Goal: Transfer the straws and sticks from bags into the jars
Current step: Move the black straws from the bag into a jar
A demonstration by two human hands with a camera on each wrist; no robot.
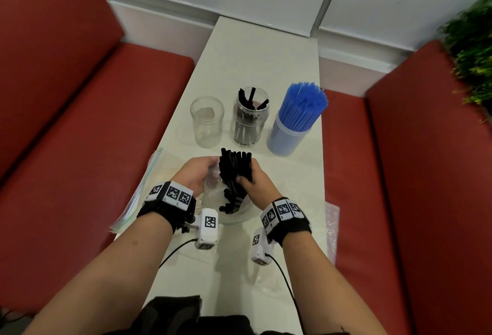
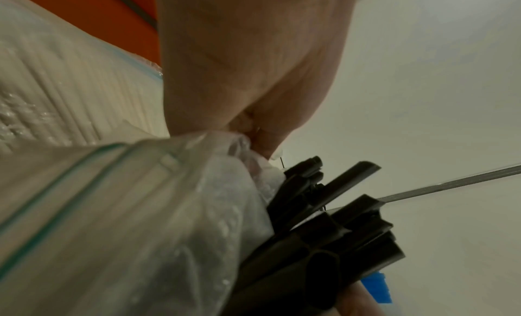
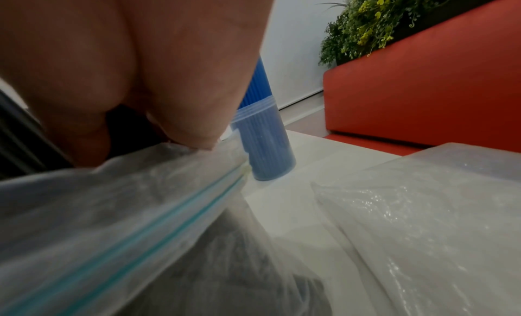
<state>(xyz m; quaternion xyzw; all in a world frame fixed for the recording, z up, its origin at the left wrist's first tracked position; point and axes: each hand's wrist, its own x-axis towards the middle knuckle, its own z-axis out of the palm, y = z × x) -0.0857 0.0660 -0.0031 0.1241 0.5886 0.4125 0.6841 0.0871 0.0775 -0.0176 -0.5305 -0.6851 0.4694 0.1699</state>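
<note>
A bundle of black straws (image 1: 235, 172) sticks halfway out of a clear zip bag (image 1: 226, 206) in front of me. My right hand (image 1: 254, 178) grips the bundle from the right. My left hand (image 1: 198, 173) pinches the bag's crumpled plastic on the left; in the left wrist view the bag (image 2: 135, 220) bunches beside the black straws (image 2: 324, 231). Three jars stand beyond: an empty clear jar (image 1: 207, 124), a jar with black straws (image 1: 250, 117) and a jar full of blue straws (image 1: 295, 121). In the right wrist view the blue jar (image 3: 265, 147) shows past my fingers (image 3: 197, 98).
A zip bag of white sticks (image 1: 141, 188) lies at the table's left edge, also seen in the left wrist view as the white sticks (image 2: 70, 93). An empty clear bag (image 1: 331, 225) lies at the right edge. Red benches (image 1: 66, 121) flank the narrow white table (image 1: 253, 49); a plant (image 1: 474, 49) stands far right.
</note>
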